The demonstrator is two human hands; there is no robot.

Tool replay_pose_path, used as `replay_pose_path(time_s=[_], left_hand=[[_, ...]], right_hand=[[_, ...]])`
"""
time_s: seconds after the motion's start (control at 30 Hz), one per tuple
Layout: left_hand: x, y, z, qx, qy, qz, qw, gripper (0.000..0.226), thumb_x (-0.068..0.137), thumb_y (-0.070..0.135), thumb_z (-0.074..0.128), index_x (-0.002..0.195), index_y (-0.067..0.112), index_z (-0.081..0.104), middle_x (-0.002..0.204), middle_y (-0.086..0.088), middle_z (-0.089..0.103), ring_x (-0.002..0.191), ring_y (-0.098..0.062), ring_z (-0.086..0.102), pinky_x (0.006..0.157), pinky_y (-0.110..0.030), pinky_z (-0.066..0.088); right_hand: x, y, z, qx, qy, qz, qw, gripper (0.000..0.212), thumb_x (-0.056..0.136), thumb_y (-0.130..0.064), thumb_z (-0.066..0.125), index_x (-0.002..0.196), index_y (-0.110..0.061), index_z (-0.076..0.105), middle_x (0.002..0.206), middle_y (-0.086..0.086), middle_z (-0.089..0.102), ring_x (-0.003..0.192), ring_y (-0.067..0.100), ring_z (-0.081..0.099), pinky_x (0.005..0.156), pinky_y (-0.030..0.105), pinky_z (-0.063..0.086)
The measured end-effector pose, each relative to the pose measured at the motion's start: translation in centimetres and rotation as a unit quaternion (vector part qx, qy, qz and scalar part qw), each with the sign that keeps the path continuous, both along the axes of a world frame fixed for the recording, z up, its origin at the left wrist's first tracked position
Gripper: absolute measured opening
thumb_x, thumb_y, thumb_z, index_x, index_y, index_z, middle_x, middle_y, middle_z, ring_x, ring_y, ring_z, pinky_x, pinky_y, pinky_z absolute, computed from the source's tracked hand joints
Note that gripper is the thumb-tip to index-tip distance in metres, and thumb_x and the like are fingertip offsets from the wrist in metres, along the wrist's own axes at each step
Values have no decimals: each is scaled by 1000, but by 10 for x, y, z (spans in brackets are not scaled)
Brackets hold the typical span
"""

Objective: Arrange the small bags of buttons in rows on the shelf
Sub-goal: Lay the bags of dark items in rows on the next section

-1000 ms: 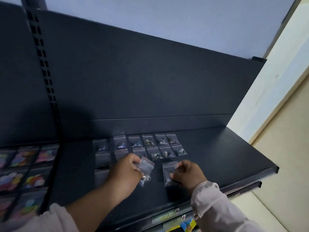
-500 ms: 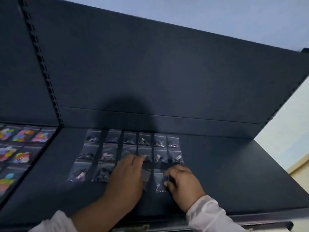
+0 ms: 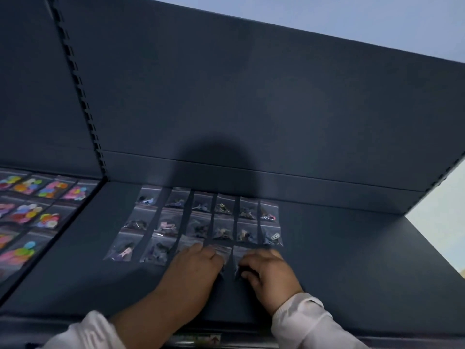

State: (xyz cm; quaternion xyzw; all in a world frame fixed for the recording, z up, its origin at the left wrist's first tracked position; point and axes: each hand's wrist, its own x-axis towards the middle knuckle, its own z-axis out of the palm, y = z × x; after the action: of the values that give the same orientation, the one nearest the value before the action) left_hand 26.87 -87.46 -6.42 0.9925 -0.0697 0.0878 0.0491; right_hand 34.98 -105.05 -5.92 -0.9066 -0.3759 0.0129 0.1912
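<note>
Far left, neighbouring bay: larger bags of coloured buttons (image 3: pixel 27 212) lie flat, well apart from the work. No risk seen there.

Centre-left of the shelf (image 3: pixel 352 248): the small bags of buttons (image 3: pixel 201 217) lie flat in a grid. The two back rows hold six each, with the columns slightly fanned. The front row is part-filled, with two placed bags (image 3: pixel 141 250) at its left end.

Left hand (image 3: pixel 193 268): palm down, fingers nearly straight and close together, resting over the third slot of the front row. Any bag under it is hidden. Its thumb side touches the fourth bag (image 3: pixel 222 251).

Right hand (image 3: pixel 270 273): fingers curled onto the near edge of the fifth bag (image 3: pixel 241 251), apparently pinching it. The frame is blurred there, so the grip is a judgement.

Risks (judgement only):
- The film looks slick on smooth metal. A sideways drag of the flat left hand could push a bag into the placed pair and skew that end of the row.
- The fingertips of both hands sit just beside the middle row, so reaching forward could nudge those bags out of line.
- If the right hand lifts off with the film stuck to its fingers, the fifth bag could come up or twist.
- The fourth and fifth bags lie close together and their edges could overlap, which would spoil the column gaps.
- The sixth slot, on the right, looks unfilled.
</note>
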Motion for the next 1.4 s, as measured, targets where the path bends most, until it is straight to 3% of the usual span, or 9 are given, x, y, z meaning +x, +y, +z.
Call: replay_pose_path(time_s=[0.13, 0.27, 0.43, 0.53, 0.63, 0.8, 0.9, 1.2, 1.4], left_hand=[[3, -2, 0, 15, -13, 2, 1000, 35, 41, 14, 82, 71, 26, 68, 68, 8, 62, 63, -14, 58, 55, -28, 52], [7, -3, -1, 10, -22, 13, 1000, 37, 39, 14, 83, 71, 27, 67, 69, 8, 61, 65, -14, 59, 56, -26, 51], [4, -2, -5, -7, -46, 16, 999, 34, 50, 17, 80, 81, 27, 69, 79, 9, 63, 74, -13, 60, 63, -26, 54], [0, 2, 4, -17, -66, 33, 997, 33, 56, 20, 76, 88, 26, 68, 86, 7, 64, 77, -14, 61, 65, -28, 54], [-4, 14, 17, -9, -83, 71, 994, 28, 62, 21, 71, 90, 22, 69, 87, 4, 66, 78, -18, 62, 68, -32, 56], [-25, 51, 41, -23, -91, 142, 985, 28, 66, 23, 67, 94, 20, 68, 90, 2, 64, 80, -22, 62, 70, -35, 56], [-50, 74, 61, -12, -102, 188, 977, 26, 64, 27, 60, 88, 20, 68, 85, 2, 63, 75, -25, 60, 63, -35, 54], [-146, 156, 103, 40, -114, 308, 944, 26, 73, 34, 60, 93, 19, 67, 87, -3, 62, 82, -28, 60, 74, -38, 52], [-251, 228, 120, 41, -108, 377, 919, 33, 72, 35, 51, 94, 18, 68, 86, -3, 64, 81, -29, 60, 70, -38, 51]], right_hand=[[2, 2, -2, 1, -6, 1, 1000, 20, 72, -32, 57, 87, -27, 71, 90, -9, 69, 83, 20, 63, 79, 18, 44], [4, 4, 2, -3, -27, -2, 1000, 22, 70, -38, 51, 79, -32, 70, 81, -16, 67, 72, 12, 63, 69, 12, 47], [5, 6, 6, -3, -23, -5, 1000, 39, 76, -44, 36, 89, -27, 69, 92, -10, 67, 86, 17, 61, 81, 18, 44], [7, 12, 18, 22, -56, -4, 998, 29, 76, -37, 44, 84, -25, 70, 83, -9, 68, 77, 17, 64, 73, 20, 49], [10, 25, 34, 14, -62, 23, 998, 25, 81, -29, 50, 95, -20, 68, 97, 0, 68, 92, 25, 60, 84, 31, 46], [11, 54, 58, 8, -81, 57, 995, 28, 92, -30, 50, 116, -21, 60, 121, -2, 58, 113, 21, 48, 98, 29, 37], [2, 83, 73, 24, -89, 79, 993, 29, 91, -30, 51, 117, -21, 60, 122, 0, 59, 112, 23, 49, 97, 31, 39], [-72, 190, 113, 45, -121, 174, 976, 30, 92, -33, 48, 119, -24, 57, 123, -4, 56, 113, 20, 46, 97, 34, 39], [-159, 285, 125, 40, -121, 228, 965, 28, 93, -35, 47, 117, -23, 57, 121, -3, 57, 112, 20, 47, 96, 34, 40]])
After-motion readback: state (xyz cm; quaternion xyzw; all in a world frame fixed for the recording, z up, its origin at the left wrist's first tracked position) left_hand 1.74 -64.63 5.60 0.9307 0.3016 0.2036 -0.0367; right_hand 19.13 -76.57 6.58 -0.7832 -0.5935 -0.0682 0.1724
